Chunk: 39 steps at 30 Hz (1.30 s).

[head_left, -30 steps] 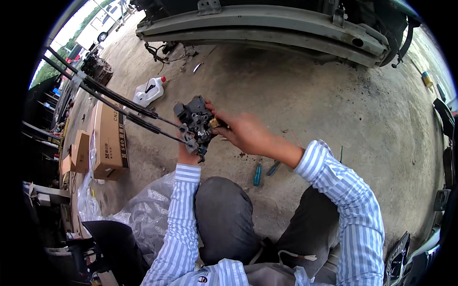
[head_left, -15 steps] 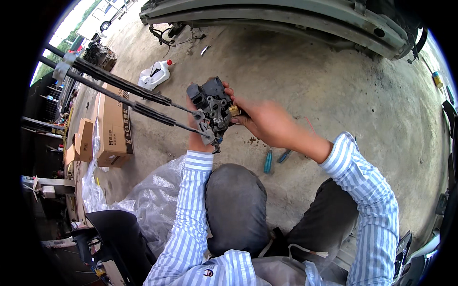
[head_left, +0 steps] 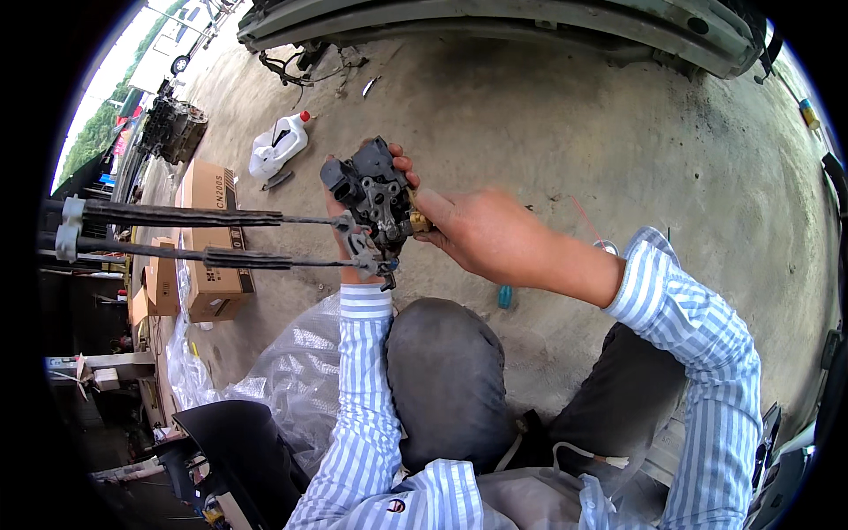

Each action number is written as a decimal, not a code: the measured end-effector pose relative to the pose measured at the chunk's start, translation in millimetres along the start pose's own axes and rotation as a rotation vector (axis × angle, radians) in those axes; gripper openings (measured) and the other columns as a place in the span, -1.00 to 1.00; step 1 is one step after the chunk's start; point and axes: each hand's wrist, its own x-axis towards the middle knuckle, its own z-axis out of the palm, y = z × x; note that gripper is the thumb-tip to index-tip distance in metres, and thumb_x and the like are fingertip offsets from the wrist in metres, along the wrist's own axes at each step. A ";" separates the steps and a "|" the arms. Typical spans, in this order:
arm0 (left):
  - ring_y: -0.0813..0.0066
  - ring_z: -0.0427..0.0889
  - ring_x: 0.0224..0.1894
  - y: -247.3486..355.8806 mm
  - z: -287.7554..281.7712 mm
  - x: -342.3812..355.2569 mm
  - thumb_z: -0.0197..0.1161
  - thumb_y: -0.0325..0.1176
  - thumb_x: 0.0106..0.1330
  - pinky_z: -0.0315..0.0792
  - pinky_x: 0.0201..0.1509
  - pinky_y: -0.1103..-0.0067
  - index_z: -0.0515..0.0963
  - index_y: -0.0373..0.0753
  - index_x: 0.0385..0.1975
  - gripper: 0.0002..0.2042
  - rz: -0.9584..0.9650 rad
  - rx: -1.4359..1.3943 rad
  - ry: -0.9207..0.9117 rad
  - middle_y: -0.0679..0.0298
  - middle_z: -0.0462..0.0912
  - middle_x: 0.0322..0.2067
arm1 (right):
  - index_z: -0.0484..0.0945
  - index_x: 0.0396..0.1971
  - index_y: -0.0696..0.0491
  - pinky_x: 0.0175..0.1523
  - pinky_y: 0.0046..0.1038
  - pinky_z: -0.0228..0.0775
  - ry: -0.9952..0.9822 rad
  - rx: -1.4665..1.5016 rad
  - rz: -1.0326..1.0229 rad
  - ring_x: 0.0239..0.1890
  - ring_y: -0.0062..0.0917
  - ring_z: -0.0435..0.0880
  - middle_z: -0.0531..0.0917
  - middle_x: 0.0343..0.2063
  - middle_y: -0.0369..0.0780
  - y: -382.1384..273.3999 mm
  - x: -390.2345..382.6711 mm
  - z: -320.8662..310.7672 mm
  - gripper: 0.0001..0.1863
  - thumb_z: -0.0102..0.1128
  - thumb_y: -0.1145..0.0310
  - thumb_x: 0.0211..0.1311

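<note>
A black and grey car door latch (head_left: 382,194) with two long black cables (head_left: 203,257) is held up above my knees. My left hand (head_left: 403,165) is wrapped round it from behind, its fingertips showing at the far right edge; the palm is mostly hidden. My right hand (head_left: 486,234) comes from the right and pinches a small brass-coloured piece (head_left: 419,222) against the latch's side. Whether that piece is fixed to the latch I cannot tell. The cables stretch out to the left, nearly level, joined by a grey clip (head_left: 70,230).
A teal-handled tool (head_left: 504,297) lies on the concrete floor below my right hand. Cardboard boxes (head_left: 208,278) and clear bubble wrap (head_left: 296,371) lie to the left. Beyond them is a white jug (head_left: 278,146) with a red cap. A long metal car beam (head_left: 495,25) spans the far side.
The latch has moved slightly left in my hands, and its cables have swung from slanting to nearly level. My right hand has followed it left, still at the brass-coloured piece.
</note>
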 end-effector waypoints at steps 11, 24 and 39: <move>0.17 0.52 0.03 0.5 -4.8 3.9 -0.03 0.22 0.48 0.55 0.12 0.28 0.44 -0.22 0.16 -0.40 -0.081 -0.019 -0.062 0.00 0.47 0.03 | 0.42 -0.24 0.12 -0.41 -0.11 0.44 0.057 -0.014 -0.068 -0.49 -0.08 0.67 0.62 -0.55 -0.06 1.3 -5.1 -3.1 -0.76 0.26 0.31 0.27; 0.05 0.53 0.01 -0.1 14.0 2.8 -0.09 0.25 0.48 0.53 0.11 0.19 0.48 -0.19 0.14 -0.39 0.017 -0.016 -0.054 -0.03 0.50 0.04 | 0.40 -0.33 0.12 -0.53 -0.31 0.50 0.229 -0.299 -0.161 -0.51 -0.31 0.69 0.58 -0.48 -0.16 1.3 -3.8 1.6 -0.82 0.19 0.42 0.13; 0.04 0.52 0.03 7.3 11.9 9.2 0.02 0.24 0.44 0.51 0.17 0.20 0.36 -0.37 0.17 -0.31 -0.137 -0.150 -0.181 -0.02 0.46 0.02 | 0.39 -0.06 0.11 -0.35 -0.20 0.52 0.217 -0.055 -0.149 -0.34 -0.14 0.70 0.63 -0.34 -0.09 -0.4 -2.1 -17.3 -0.57 0.31 0.26 0.16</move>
